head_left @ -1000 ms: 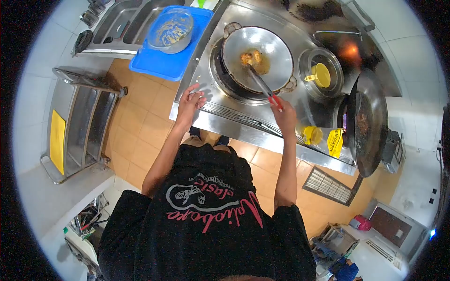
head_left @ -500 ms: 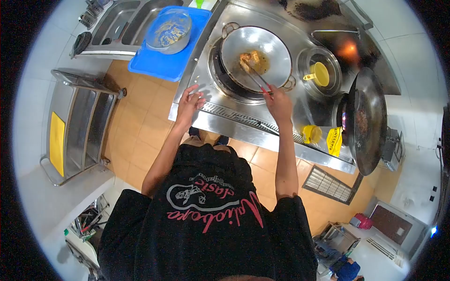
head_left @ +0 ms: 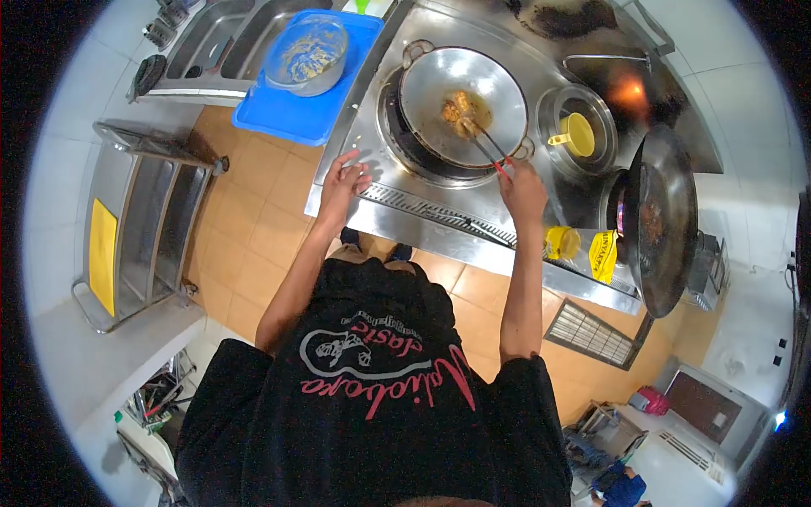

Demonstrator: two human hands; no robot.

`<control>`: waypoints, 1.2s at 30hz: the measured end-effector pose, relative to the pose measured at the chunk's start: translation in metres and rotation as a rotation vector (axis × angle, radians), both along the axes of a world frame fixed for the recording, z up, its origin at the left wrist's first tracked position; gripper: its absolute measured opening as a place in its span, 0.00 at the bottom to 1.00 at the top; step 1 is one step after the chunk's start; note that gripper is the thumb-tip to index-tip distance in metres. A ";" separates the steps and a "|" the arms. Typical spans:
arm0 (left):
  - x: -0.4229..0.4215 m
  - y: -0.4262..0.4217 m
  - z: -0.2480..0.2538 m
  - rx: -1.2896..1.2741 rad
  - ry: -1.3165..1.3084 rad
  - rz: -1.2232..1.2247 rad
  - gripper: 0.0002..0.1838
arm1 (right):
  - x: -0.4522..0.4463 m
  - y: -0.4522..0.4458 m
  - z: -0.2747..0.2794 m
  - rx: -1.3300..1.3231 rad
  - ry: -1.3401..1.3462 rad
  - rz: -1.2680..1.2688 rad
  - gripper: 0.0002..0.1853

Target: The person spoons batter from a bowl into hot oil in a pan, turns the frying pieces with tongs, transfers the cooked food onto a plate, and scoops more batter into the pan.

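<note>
My right hand is closed around the red grip of a pair of metal tongs. The tips reach down into a large two-handled wok and touch golden-brown fried pieces lying in shallow oil. Whether the tips pinch a piece I cannot tell. Left of the wok, my left hand hovers by the counter's front edge, fingers apart and holding nothing. The wok rests on a round burner in the steel counter.
On the left, a blue tray carries a batter-smeared bowl beside the sinks. A yellow dipper sits in a round steel pot. Further right are a yellow jar, a yellow packet and a tilted dark wok.
My right hand has moved a little to the right with the tongs. Their tips have shifted right in the wok, and the fried pieces have moved slightly. My left hand stays put.
</note>
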State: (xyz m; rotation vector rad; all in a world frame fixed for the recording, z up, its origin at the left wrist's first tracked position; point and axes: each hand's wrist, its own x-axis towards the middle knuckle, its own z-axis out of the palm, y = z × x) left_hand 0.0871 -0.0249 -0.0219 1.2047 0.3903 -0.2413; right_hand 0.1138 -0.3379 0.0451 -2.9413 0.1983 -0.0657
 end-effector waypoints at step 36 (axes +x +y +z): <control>0.000 -0.013 -0.001 0.024 0.002 0.000 0.18 | 0.006 -0.011 -0.032 -0.001 -0.084 -0.039 0.18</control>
